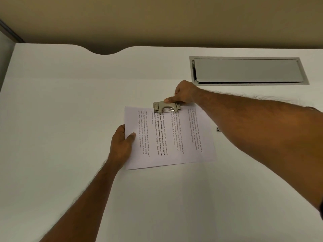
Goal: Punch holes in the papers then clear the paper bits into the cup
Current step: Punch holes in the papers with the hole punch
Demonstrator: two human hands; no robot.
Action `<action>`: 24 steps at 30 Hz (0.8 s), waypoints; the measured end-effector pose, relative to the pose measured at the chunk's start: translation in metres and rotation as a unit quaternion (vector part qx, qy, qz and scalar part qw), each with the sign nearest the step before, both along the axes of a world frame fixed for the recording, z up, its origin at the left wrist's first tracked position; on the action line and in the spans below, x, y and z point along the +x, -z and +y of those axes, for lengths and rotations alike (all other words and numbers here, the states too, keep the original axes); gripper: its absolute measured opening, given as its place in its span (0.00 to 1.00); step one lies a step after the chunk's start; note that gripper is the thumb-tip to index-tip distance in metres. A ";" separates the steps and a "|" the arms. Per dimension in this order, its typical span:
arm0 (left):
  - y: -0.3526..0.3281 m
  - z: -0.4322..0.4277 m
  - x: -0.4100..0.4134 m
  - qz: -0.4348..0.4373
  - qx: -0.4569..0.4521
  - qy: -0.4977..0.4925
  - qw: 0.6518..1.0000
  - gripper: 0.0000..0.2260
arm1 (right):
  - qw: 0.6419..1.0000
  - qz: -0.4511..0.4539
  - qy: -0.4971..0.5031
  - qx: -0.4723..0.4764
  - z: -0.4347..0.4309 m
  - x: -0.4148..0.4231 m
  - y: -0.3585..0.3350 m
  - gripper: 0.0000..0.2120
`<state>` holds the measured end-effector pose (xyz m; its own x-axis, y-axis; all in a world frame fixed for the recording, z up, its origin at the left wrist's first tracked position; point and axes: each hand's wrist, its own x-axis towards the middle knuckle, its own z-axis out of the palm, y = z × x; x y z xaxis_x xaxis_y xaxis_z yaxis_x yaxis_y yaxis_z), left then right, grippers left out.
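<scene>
Papers (167, 137) lie flat on the white desk (61, 102), printed side up, roughly at the centre of the view. Their long axis runs from about 10 o'clock to 4 o'clock, and the lines of print run toward the person. How many sheets are in the stack I cannot tell; at the near edge it looks like more than 1.

A beige metal hole punch (166, 106) sits astride the far long edge, at 12 o'clock from the sheet's middle, its mouth over the paper margin.

The right hand (183, 92) reaches in from 3 o'clock and rests on the punch, thumb laid along the lever and fingers curled behind it, closed on the tool. The left hand (122, 144) comes from 7 o'clock and pinches the short edge at 9 o'clock, thumb on top of the sheet, fingers beneath or beside it.

So the punch lies straight beyond the papers, nearer the right hand, while the left steadies the edge. The next press, as I judge it, depends on the far edge sitting square and fully inside the punch's mouth; a skewed stack would give crooked holes.

At 2 o'clock a grey cable hatch (248, 70) is set into the desk. No cup is visible, and no paper bits show yet.
</scene>
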<state>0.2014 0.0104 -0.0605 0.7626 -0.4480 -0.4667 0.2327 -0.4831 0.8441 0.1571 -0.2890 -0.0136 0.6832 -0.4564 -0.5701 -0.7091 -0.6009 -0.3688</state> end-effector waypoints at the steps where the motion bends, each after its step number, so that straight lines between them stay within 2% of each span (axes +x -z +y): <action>1: 0.000 0.000 -0.001 -0.001 0.000 0.000 1.000 0.12 | 1.000 -0.006 0.003 0.004 0.001 -0.001 0.000 0.37; 9: -0.003 0.000 -0.001 0.005 -0.004 -0.001 1.000 0.11 | 1.000 0.010 0.008 -0.015 0.009 0.001 -0.005 0.37; 17: -0.010 0.000 -0.002 0.003 -0.009 0.011 1.000 0.11 | 0.996 -0.040 0.076 0.009 0.008 -0.004 -0.015 0.31; 22: -0.011 -0.001 -0.002 0.000 -0.003 0.019 1.000 0.12 | 0.992 -0.109 0.069 -0.013 0.016 -0.018 -0.014 0.33; 24: -0.012 0.000 -0.001 0.000 -0.004 0.023 1.000 0.12 | 0.983 -0.157 0.092 -0.030 0.021 -0.029 -0.012 0.31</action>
<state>0.2000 0.0105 -0.0489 0.7408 -0.4857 -0.4639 0.2112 -0.4872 0.8474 0.1277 -0.2685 -0.0015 0.7233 -0.6155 -0.3130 -0.6655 -0.5005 -0.5537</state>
